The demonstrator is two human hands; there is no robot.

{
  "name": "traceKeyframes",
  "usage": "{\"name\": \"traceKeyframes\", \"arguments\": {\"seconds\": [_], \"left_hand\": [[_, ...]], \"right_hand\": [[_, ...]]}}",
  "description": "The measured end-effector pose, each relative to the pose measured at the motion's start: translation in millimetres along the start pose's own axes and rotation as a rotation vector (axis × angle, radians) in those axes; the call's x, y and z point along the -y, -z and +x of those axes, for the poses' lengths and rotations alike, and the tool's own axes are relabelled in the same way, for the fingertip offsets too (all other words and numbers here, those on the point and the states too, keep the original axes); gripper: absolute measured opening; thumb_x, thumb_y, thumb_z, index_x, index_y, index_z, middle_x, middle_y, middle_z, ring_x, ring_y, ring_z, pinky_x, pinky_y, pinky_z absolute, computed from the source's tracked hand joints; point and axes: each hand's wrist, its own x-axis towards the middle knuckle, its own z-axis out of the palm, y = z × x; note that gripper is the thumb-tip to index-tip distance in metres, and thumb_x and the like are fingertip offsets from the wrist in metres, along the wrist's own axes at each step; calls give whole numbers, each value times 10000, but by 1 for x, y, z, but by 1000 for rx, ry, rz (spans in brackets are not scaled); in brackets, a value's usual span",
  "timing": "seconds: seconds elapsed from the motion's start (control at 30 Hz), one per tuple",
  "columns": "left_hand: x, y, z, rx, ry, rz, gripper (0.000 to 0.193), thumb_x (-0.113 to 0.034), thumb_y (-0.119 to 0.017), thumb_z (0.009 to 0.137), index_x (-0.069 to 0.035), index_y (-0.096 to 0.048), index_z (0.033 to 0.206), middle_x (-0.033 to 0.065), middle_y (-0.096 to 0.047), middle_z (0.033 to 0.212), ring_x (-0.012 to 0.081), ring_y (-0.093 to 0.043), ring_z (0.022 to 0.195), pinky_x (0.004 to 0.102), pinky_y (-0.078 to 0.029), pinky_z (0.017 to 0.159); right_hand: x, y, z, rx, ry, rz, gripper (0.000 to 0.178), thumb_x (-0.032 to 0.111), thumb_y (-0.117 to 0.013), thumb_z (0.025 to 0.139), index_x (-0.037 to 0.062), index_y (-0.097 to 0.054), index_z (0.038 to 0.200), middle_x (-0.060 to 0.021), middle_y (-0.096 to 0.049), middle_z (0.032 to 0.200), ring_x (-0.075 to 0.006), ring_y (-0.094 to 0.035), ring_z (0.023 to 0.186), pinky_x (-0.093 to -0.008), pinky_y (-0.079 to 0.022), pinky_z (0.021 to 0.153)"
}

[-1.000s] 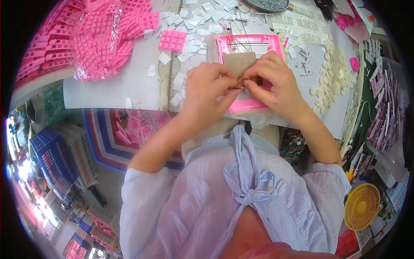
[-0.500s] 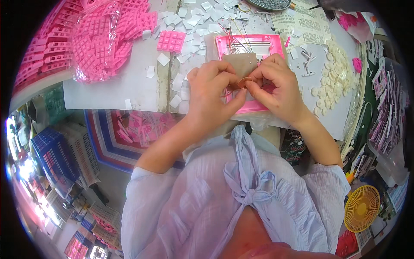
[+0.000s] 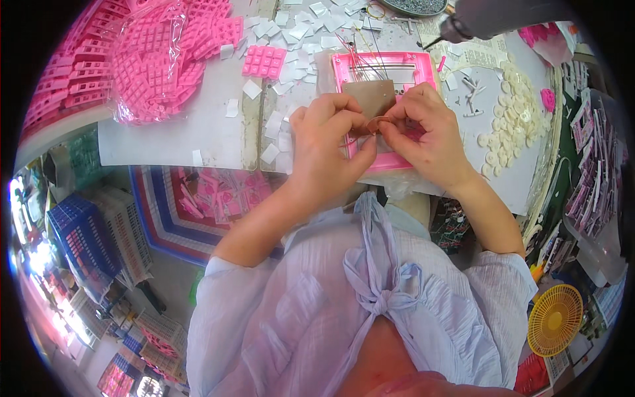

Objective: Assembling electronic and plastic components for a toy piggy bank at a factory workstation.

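Note:
My left hand (image 3: 331, 139) and my right hand (image 3: 423, 129) meet above a pink plastic casing (image 3: 428, 71). Between their fingertips is a small, thin, copper-coloured disc (image 3: 377, 124), pinched by the right thumb and forefinger. The left thumb and forefinger close on its near side, where fingers partly cover it. Just beyond the disc, a brown flat board (image 3: 368, 96) lies over the casing. Thin wires (image 3: 354, 58) rise from the casing's far left part. The hands hide much of its inside.
A dark powered screwdriver (image 3: 463, 28) hangs at the upper right. White round parts (image 3: 512, 116) lie to the right, scattered white paper squares (image 3: 271, 126) to the left. Pink keypads (image 3: 155, 73) fill a bag at far left. A striped basket (image 3: 155, 218) stands below the table edge.
The hanging screwdriver has swung leftward and nearer into view. The disc has tilted slightly between my fingers; both hands stay nearly in place.

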Motion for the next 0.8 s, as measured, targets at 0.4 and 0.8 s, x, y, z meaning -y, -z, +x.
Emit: {"name": "traceKeyframes", "arguments": {"seconds": [0.4, 0.8], "left_hand": [[-3, 2, 0, 18, 14, -9, 168, -70, -767, 730, -76, -700, 884, 68, -628, 1054, 210, -613, 954, 360, -384, 859], [-10, 0, 6, -32, 68, -270, 99, -44, -760, 741, -56, -697, 816, 91, -606, 914, 249, -591, 796, 386, -466, 685]], "right_hand": [[-1, 2, -1, 38, -27, -17, 96, 70, -753, 776, 61, -669, 820, -17, -585, 712, -212, -526, 802, -334, -452, 654], [2, 2, -10, -12, 351, -277, 250, 45, -773, 710, 47, -709, 951, -76, -718, 1002, -301, -616, 896, -368, -525, 759]]}}
